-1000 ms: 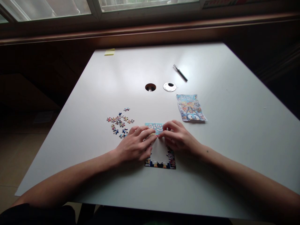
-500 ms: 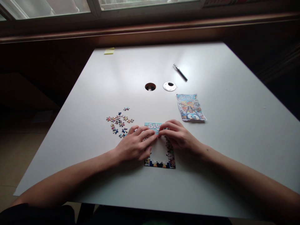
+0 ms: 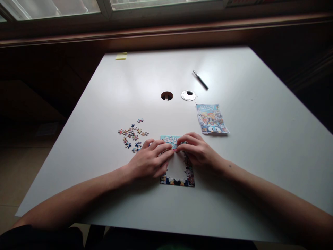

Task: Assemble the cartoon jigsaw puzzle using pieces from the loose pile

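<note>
Leftmost, a tiled floor shows past the slanting edge of the white table, with a window beyond its far edge. A yellow note lies near the far left corner. Loose puzzle pieces are scattered beside the left hand, whose fingers are slightly spread and bent, resting on the partly built puzzle. That puzzle lies between the hands, well in from the near edge, its middle open. The right hand curls its fingertips onto the upper part; whether they pinch a piece I cannot tell. Past them are a round hole, a metal cover, a pen and a picture sheet. Bare tabletop stretches rightward.
</note>
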Available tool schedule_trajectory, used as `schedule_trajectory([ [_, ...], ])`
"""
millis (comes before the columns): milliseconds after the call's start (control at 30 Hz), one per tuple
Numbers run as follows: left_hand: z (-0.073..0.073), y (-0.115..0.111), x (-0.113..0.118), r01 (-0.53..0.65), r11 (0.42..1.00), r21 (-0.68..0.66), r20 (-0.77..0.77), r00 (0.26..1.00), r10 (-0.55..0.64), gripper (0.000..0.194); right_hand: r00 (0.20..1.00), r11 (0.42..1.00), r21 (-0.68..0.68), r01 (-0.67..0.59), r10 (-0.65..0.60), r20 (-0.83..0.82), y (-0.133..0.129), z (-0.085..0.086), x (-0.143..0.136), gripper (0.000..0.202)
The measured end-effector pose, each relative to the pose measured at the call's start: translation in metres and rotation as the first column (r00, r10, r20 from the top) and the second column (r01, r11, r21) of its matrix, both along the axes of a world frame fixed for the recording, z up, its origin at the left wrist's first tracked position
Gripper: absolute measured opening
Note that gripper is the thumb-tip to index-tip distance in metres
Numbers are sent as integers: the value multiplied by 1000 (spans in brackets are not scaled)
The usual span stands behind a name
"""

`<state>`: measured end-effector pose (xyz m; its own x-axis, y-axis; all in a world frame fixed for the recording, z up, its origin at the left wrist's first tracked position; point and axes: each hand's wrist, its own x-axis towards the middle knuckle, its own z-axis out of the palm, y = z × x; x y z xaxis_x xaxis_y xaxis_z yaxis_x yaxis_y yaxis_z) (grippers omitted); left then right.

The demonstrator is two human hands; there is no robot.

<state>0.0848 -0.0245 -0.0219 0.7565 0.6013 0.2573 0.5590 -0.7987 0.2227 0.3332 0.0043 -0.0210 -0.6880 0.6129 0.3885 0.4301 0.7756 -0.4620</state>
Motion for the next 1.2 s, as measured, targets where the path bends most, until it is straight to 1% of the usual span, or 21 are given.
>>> schedule_trajectory([
  [233,0,0,1,3,1000,8,-2,1000,-3,45,1000,1000,1,4,-4,-3,0,-2,-1,28],
  [533,0,0,0,3,1000,9,-1,1000,-3,44,1000,1000,5,19,-19,0,-1,-1,-2,19],
  [1200,-1,0,1,1,1000,20,9,1000,-1,47,1000,1000,3,21,-21,16,0,-2,-1,19],
])
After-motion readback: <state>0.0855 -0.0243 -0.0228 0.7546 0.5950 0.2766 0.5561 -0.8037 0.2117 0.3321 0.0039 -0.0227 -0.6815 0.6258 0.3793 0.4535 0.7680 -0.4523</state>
